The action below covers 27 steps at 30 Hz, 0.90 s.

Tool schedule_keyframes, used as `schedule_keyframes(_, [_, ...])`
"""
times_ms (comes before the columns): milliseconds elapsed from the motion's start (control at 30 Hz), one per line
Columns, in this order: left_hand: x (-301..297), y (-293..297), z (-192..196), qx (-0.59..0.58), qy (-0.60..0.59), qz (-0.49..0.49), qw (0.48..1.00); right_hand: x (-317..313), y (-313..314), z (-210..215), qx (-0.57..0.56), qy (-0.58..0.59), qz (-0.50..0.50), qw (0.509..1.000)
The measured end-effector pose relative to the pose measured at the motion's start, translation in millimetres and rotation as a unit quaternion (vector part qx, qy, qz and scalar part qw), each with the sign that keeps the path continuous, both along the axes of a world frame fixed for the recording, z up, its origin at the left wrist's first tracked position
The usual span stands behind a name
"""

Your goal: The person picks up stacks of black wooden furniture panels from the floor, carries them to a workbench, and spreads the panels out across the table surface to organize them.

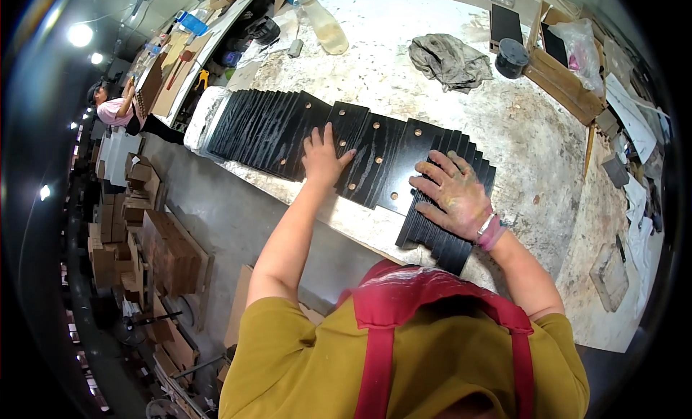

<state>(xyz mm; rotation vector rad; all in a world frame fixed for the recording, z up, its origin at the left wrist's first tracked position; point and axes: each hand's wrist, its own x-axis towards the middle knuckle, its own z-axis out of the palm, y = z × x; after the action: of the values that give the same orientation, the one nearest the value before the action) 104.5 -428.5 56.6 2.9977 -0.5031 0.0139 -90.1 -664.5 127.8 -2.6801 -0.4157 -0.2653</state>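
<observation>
A long row of black boards [389, 163] with small round holes lies overlapped across the white worktable. At its left end the boards [252, 127] fan out in many thin steps. My left hand [324, 158] rests on the middle boards with its fingers spread. To the right, a stepped stack of black boards [443, 228] lies under my right hand [455, 195]. That hand is flat, fingers apart, its palm smudged with colour and a band at the wrist. Neither hand is closed round a board.
On the worktable [533, 152], a crumpled grey rag [450, 61], a dark round tub [512, 57] and a plastic bottle [324, 23] lie beyond the boards. An open cardboard box [566, 84] stands at far right. Stacked brown panels [169, 250] stand on the floor left; another person [115, 109] works farther back.
</observation>
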Motion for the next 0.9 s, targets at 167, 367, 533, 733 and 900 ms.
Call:
schedule_keyframes(167, [-0.5,-2.6,0.7,0.003,0.028,-0.003,1.000,1.5,2.8,1.8,-0.001,0.000,0.006,1.000])
schedule_keyframes(367, [17.2,-6.9,1.7,-0.056,0.046,0.033,0.997,0.5,2.5,3.2,0.002,0.001,0.007,1.000])
schedule_keyframes(533, [29.1,-4.4,6.0,-0.053,0.046,0.065,0.995,0.7,2.6,2.2,0.000,0.003,0.007,1.000])
schedule_keyframes(733, [48.6,2.4,15.0,-0.249,0.160,0.068,0.953,1.1,4.5,2.6,0.001,-0.001,0.007,1.000])
schedule_keyframes(900, [25.3,14.0,16.7,-0.108,0.060,-0.033,0.992,0.8,0.3,1.1,0.003,-0.001,-0.004,1.000])
